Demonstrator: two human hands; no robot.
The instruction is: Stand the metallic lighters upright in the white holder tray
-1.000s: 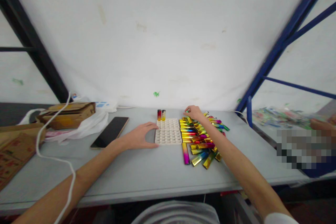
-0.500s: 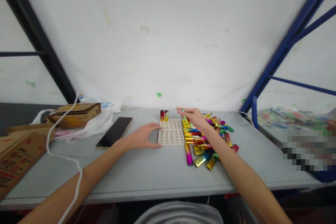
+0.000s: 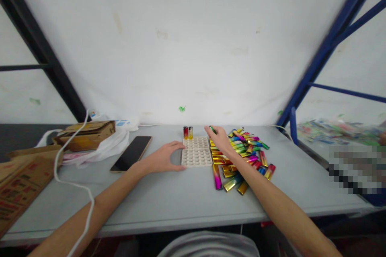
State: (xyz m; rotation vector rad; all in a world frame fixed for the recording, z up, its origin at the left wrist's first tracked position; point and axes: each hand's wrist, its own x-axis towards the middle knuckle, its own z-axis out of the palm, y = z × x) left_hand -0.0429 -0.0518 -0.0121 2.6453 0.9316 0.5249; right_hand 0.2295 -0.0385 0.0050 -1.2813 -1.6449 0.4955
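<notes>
A white tray with rows of round holes lies on the grey table. Two lighters stand upright in its far left corner. My left hand rests flat against the tray's left side, fingers spread. My right hand hovers at the tray's far right corner, pinching a green lighter between its fingertips. A pile of shiny gold, pink and blue lighters lies to the right of the tray, partly under my right forearm.
A dark phone lies left of the tray. Further left are a cardboard box, a white plastic bag, a flat carton and a white cable. A blue frame post rises at the right.
My right hand lifted a green lighter out of the pile and carried it left toward the tray's far right corner. My left hand stayed at the tray.
</notes>
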